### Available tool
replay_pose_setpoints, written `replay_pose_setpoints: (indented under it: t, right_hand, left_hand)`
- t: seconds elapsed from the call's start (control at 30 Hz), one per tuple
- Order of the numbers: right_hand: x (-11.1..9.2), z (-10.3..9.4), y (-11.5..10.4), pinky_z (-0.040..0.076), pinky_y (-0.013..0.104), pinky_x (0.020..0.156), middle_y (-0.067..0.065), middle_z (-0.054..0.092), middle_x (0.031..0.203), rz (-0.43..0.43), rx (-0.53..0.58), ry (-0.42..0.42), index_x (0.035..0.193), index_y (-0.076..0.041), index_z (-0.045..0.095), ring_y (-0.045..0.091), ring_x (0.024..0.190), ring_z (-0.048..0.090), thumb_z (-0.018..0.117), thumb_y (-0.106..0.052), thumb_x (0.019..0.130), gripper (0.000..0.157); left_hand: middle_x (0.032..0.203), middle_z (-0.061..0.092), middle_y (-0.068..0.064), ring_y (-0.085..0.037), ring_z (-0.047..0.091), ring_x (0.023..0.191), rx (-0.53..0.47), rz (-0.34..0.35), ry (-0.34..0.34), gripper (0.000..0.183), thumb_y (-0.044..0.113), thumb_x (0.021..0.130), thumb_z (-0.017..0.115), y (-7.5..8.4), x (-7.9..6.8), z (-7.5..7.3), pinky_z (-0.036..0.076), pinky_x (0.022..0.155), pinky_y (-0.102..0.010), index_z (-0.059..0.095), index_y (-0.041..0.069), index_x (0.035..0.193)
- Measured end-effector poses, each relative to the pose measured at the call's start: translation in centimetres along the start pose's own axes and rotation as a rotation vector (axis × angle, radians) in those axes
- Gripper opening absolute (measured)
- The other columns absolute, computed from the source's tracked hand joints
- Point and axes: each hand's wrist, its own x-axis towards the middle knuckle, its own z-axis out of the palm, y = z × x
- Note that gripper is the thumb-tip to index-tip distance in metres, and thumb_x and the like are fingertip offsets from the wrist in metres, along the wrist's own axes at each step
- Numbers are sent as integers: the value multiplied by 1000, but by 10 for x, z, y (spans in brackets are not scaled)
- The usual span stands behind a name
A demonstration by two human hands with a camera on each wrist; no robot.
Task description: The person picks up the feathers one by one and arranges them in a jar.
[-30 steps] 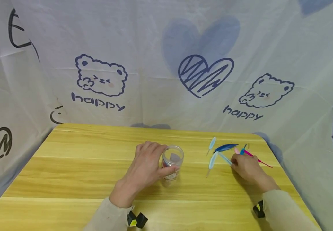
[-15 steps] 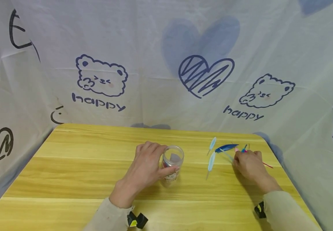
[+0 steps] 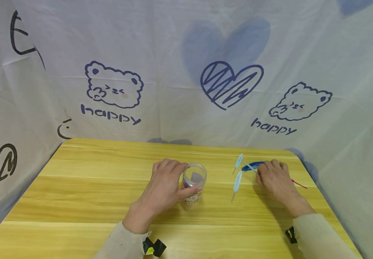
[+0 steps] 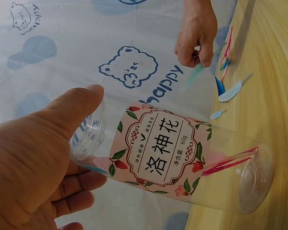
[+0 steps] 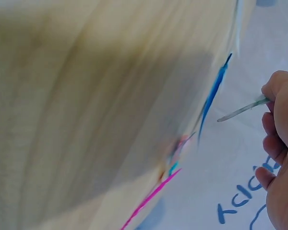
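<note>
My left hand [image 3: 160, 190] grips a clear plastic jar [image 4: 163, 148] with a pink floral label. The jar stands upright with its mouth uncovered, and pink feather quills [image 4: 230, 162] show through its lower wall. Over on the right side, my right hand [image 3: 275, 181] pinches a pale blue feather [image 4: 194, 76] by its quill, held above the table. Behind that hand lies a dark blue feather [image 5: 213, 93], partly covered in the head view. Two light blue feathers [image 3: 237, 181] lie between the jar and my right hand.
A magenta feather [image 5: 151, 199] lies near the right edge of the wood-grain table [image 3: 86, 201], with small pink and teal feather parts beside it. A white printed cloth [image 3: 170, 72] hangs behind the table and along both sides.
My right hand has picked up the pale blue feather and moved slightly away from me, now covering more of the dark blue feather. The left hand and jar have stayed put.
</note>
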Motion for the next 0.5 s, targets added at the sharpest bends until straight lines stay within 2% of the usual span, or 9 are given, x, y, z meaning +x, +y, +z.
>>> replay_pose_setpoints:
  t: [0.27, 0.5]
  right_hand:
    - [18, -10, -14, 40, 57, 83, 8, 54, 84, -9, 8, 16, 86, -7, 54, 34, 85, 51, 61, -16, 95, 14]
    - [41, -27, -35, 40, 56, 82, 9, 57, 86, -45, 43, 73, 89, -6, 56, 35, 86, 50, 65, -15, 96, 14]
  left_hand:
    - [118, 71, -2, -23, 60, 113, 3, -2, 1, 70, 62, 85, 82, 0, 0, 1, 39, 103, -50, 70, 12, 132]
    - [118, 72, -2, -23, 60, 112, 7, 5, 10, 70, 62, 84, 82, 1, 0, 0, 39, 101, -50, 70, 12, 131]
